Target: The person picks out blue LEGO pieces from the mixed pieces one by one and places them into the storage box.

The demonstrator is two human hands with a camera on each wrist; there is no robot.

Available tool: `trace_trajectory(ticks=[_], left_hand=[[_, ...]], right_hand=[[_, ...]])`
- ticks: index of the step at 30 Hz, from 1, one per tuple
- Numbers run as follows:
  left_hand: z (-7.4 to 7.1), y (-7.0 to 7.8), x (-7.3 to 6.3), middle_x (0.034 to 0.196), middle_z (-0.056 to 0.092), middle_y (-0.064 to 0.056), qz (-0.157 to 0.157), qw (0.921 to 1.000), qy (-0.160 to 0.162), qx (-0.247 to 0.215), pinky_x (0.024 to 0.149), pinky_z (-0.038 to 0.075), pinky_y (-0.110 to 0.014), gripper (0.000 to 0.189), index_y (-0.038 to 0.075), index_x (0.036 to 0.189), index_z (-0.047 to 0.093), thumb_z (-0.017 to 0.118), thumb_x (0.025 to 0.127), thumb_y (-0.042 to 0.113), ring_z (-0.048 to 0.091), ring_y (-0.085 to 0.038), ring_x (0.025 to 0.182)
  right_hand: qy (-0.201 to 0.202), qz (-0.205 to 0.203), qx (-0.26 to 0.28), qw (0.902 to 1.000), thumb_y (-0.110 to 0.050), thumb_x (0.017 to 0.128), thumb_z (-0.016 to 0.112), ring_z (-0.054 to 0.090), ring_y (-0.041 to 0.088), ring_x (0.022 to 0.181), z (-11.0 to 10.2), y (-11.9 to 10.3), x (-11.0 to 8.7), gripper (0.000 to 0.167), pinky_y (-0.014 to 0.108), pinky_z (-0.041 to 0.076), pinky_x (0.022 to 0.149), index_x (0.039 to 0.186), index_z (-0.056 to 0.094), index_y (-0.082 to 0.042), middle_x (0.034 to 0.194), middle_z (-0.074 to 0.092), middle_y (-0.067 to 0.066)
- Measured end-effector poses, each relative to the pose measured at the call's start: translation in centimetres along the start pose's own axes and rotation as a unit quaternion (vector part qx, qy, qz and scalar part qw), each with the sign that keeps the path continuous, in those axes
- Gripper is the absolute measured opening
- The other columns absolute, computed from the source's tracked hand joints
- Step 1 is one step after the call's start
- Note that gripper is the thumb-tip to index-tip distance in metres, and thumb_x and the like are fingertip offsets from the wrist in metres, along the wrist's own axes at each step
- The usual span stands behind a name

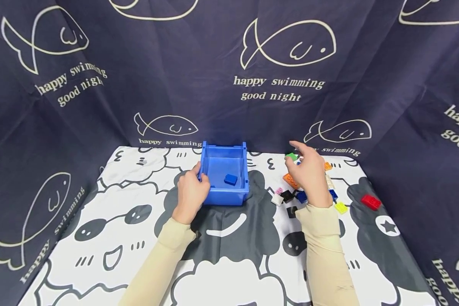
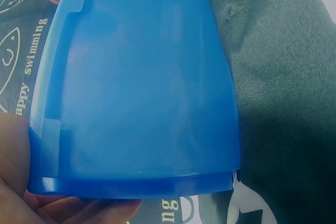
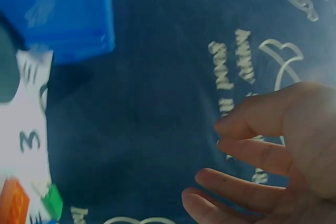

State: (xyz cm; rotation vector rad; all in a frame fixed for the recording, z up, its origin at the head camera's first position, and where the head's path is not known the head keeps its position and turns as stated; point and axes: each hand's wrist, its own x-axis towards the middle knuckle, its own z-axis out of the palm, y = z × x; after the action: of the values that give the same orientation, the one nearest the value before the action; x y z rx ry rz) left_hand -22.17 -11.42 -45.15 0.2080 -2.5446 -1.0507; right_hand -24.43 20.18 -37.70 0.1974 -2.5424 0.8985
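My left hand [image 1: 192, 191] grips the left side of an open blue plastic bin [image 1: 225, 197]. In the left wrist view, its fingers [image 2: 86, 211] show along the lower edge of the bin [image 2: 147, 87]. A dark blue toy brick [image 1: 230, 179] lies inside, and a bit of another blue piece shows near the thumb. Over the pile of loose bricks at the right hovers my right hand [image 1: 310, 170], thumb and fingers apart with nothing between them. The right wrist view shows the same hand [image 3: 262, 156] holding nothing; a green brick [image 3: 52, 201] and an orange brick [image 3: 13, 203] lie lower left.
Around the right forearm lie a white brick [image 1: 277, 199], a black brick [image 1: 287, 195], an orange brick [image 1: 290, 181] and a yellow brick [image 1: 341, 207]. Farther right sits a red brick [image 1: 371, 202]. A dark fish-print curtain [image 1: 214, 85] stands behind the patterned cloth [image 1: 229, 280].
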Motion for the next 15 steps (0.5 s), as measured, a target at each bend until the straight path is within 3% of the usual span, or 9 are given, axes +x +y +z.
trace_trajectory(ticks=[8, 11, 15], left_hand=[[-0.2, -0.1, 0.0, 0.124, 0.07, -0.026, 0.0, 1.0, 0.005, 0.001, 0.082, 0.054, -0.057, 0.049, 0.007, 0.14, 0.065, 0.06, 0.093, 0.017, 0.071, -0.049, 0.098], [-0.2, 0.0, 0.1, 0.123, 0.07, -0.026, 0.003, 1.0, 0.002, -0.002, 0.082, 0.054, -0.057, 0.049, 0.007, 0.141, 0.065, 0.061, 0.093, 0.017, 0.071, -0.049, 0.097], [-0.1, 0.0, 0.1, 0.123, 0.07, -0.026, 0.007, 1.0, -0.001, -0.006, 0.082, 0.054, -0.058, 0.049, 0.007, 0.141, 0.065, 0.061, 0.092, 0.017, 0.071, -0.05, 0.097]], right_hand=[[-0.072, 0.051, -0.032, 0.9956, -0.015, 0.088, 0.063, 0.061, 0.048, 0.115, 0.7, 3.9, 2.4, 0.052, 0.06, 0.045, 0.098, 0.138, 0.063, 0.0, 0.133, 0.064, 0.03], [-0.12, 0.081, -0.048, 0.9883, -0.018, 0.09, 0.062, 0.059, 0.05, 0.119, 1.1, 5.5, 3.2, 0.056, 0.061, 0.045, 0.1, 0.141, 0.058, 0.003, 0.137, 0.061, 0.032], [-0.172, 0.118, -0.073, 0.9752, -0.019, 0.087, 0.06, 0.058, 0.047, 0.111, 1.8, 7.5, 4.2, 0.062, 0.059, 0.047, 0.095, 0.145, 0.054, 0.004, 0.137, 0.058, 0.033]])
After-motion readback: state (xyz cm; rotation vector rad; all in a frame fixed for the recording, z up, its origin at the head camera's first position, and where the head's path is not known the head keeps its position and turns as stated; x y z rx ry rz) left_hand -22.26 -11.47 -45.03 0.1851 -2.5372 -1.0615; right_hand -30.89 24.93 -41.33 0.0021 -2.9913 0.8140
